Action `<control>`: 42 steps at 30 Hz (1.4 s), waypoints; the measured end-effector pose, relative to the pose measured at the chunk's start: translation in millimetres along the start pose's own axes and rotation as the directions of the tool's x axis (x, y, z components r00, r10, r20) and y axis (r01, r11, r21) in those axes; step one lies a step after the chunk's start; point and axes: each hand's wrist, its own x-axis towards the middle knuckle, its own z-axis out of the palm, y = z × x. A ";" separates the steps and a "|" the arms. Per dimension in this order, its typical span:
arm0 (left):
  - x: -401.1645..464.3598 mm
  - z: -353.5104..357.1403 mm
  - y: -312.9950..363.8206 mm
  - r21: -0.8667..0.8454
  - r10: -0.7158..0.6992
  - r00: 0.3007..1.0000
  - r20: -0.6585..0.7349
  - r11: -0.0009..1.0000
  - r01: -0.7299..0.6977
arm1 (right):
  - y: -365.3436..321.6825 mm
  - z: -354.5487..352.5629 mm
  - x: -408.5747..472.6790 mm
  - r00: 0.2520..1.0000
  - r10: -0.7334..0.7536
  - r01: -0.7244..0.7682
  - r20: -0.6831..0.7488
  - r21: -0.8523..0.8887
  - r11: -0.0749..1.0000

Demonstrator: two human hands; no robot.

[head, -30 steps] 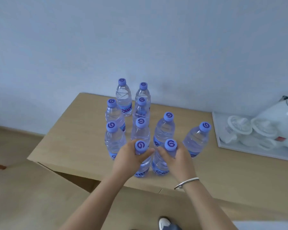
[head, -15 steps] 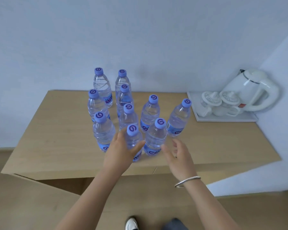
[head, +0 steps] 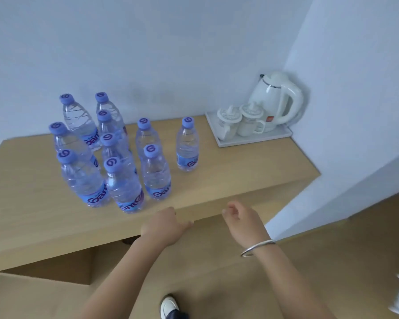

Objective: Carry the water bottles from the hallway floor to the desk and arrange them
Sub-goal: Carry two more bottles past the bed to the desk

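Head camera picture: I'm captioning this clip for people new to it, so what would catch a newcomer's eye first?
First, the cluster of water bottles with purple caps, standing upright on the left part of the wooden desk. Next, the white kettle on a tray with two lidded cups in the far right corner. Nearest the camera, the left hand and the right hand are at the desk's front edge, holding nothing.

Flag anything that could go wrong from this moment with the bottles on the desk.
The front bottle stands near the desk edge, close to the left hand; a stray knock might tip it off. The bottles are tightly bunched, so one falling could topple others. Both hands, including the right hand, hold nothing.
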 end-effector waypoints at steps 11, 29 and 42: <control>-74.6 119.2 210.0 0.112 0.455 0.886 0.087 0.880 -0.462 | 182.5 -149.1 -114.6 0.892 0.381 -0.335 -0.245 0.208 0.919; -118.6 254.2 442.9 0.133 0.718 0.622 0.311 0.615 -0.777 | 354.7 -269.1 -200.1 0.646 0.633 -0.468 -0.426 0.434 0.770; -49.5 302.6 669.7 0.109 0.791 0.492 0.363 0.488 -0.866 | 460.7 -434.1 -101.5 0.535 0.677 -0.518 -0.506 0.436 0.736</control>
